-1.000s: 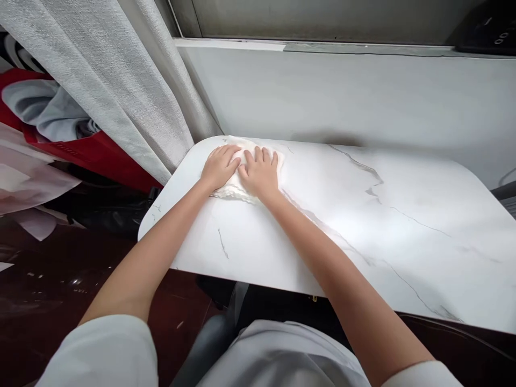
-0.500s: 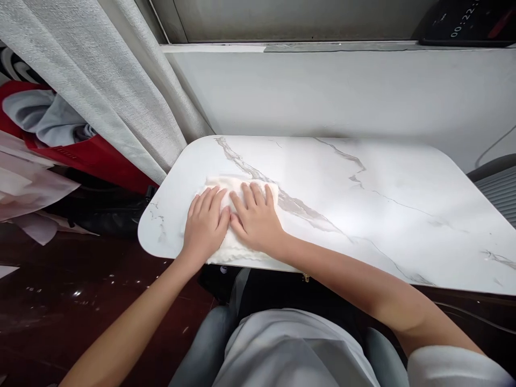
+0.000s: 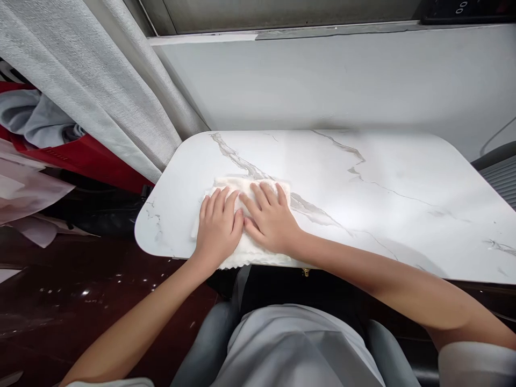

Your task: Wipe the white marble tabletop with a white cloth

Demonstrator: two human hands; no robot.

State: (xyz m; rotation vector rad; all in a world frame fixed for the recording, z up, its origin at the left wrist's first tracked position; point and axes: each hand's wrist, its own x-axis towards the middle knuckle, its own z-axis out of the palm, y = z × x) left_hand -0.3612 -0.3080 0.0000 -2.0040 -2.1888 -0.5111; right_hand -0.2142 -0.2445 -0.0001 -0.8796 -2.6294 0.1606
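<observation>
A cream-white cloth (image 3: 250, 253) lies flat on the white marble-patterned tabletop (image 3: 387, 156), with its scalloped lower edge reaching the table's front edge. My left hand (image 3: 219, 226) presses on the left part of the cloth, palm down with fingers stretched out. Beside it, my right hand (image 3: 272, 219) rests flat on the right part, its fingers spread. The two thumbs nearly meet in the middle. Much of the cloth is hidden beneath both hands.
A light grey curtain (image 3: 121, 80) hangs at the table's left. Behind it sits a red bag (image 3: 92, 156) with grey fabric inside. A dark device with lit digits (image 3: 467, 11) stands on the ledge at the back right. A grey ribbed object (image 3: 500, 180) borders the right side.
Both hands and the cloth under them have slid a little to the right across the tabletop. The camera view has shifted slightly too.
</observation>
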